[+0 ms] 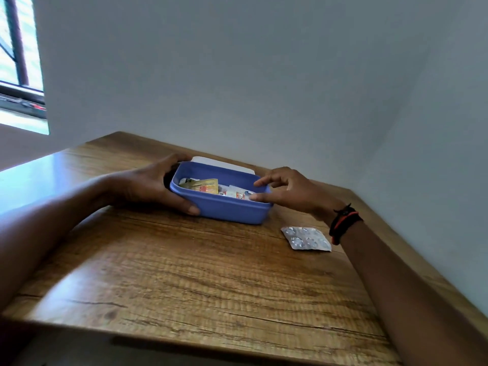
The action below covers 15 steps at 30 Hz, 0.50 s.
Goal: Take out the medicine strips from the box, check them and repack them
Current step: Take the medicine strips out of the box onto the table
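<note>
Left hand (158,184) wrapped around the left end of the blue box (224,207), gripping it. Right hand (285,190) poised at the right rim, fingers loosely spread, holding nothing. Open box, far on the wooden table (184,273), filled with gold and white strips (203,185). Silver blister strip (306,238) flat on the table, right of the box. White lid (224,163) behind.
</note>
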{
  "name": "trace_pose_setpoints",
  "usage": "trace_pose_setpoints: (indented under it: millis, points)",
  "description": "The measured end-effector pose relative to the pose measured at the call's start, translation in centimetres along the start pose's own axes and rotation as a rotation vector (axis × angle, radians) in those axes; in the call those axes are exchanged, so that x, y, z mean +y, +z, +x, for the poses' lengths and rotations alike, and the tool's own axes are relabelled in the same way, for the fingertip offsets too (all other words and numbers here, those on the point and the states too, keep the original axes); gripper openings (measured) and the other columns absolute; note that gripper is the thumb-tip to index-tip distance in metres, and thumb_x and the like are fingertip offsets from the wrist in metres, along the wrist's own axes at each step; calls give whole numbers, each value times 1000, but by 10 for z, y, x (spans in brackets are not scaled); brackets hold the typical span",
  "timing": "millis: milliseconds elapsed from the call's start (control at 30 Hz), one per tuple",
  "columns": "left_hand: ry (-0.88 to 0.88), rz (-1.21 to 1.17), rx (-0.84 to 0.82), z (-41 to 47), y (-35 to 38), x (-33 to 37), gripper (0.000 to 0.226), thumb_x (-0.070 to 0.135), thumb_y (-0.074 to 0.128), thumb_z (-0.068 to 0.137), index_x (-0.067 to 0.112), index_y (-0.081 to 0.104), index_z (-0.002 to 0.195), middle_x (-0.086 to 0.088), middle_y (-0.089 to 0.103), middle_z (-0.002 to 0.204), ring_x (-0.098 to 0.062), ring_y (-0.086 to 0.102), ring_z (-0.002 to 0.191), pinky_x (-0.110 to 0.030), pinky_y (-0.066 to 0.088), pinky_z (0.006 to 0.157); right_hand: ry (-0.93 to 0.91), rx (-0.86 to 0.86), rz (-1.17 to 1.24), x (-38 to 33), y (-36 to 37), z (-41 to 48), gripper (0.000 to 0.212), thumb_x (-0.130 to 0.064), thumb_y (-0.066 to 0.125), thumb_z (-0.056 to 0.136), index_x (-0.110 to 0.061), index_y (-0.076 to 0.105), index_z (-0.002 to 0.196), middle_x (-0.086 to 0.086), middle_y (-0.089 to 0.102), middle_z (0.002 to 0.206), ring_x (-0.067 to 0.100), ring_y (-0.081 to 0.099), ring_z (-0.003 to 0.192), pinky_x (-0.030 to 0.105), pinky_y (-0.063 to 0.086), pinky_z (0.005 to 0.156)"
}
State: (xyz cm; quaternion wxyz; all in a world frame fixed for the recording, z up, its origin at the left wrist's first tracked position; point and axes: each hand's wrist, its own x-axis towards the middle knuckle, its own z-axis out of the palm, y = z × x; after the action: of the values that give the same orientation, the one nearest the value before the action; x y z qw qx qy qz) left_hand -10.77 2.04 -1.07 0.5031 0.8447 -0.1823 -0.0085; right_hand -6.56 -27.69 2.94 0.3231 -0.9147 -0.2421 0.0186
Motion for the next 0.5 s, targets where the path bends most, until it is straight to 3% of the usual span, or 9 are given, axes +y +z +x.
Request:
trace_pose_setpoints:
  millis: [133,267,400,500]
  points:
    - [-36,23,-15,0,-1,3,108,48,89,36,41,33,128,16,50,127,-6,53,114,-21,50,88,28,-29,37,2,1,3,23,-49,79,68,-33,75,83,-23,58,103,8,53,108,27,45,89]
    - [-51,44,-9,-1,0,5,113,49,89,35,39,31,132,14,50,128,-8,52,116,-27,49,94,48,-2,52,3,2,4,30,-52,81,63,-29,73,81,-9,66,101,9,60,102,35,54,89]
    - [-71,57,-3,-2,-1,6,122,49,90,35,32,31,140,10,50,131,-12,51,120,-38,47,102,21,49,86,3,-1,3,24,-45,84,65,-29,71,78,8,72,91,-1,65,71,18,53,62]
    - [-70,55,-3,-2,0,8,118,48,90,35,34,31,137,12,50,129,-11,51,119,-31,49,97,18,52,179,3,-4,1,30,-39,85,65,-22,72,86,8,75,85,0,67,72,18,51,70]
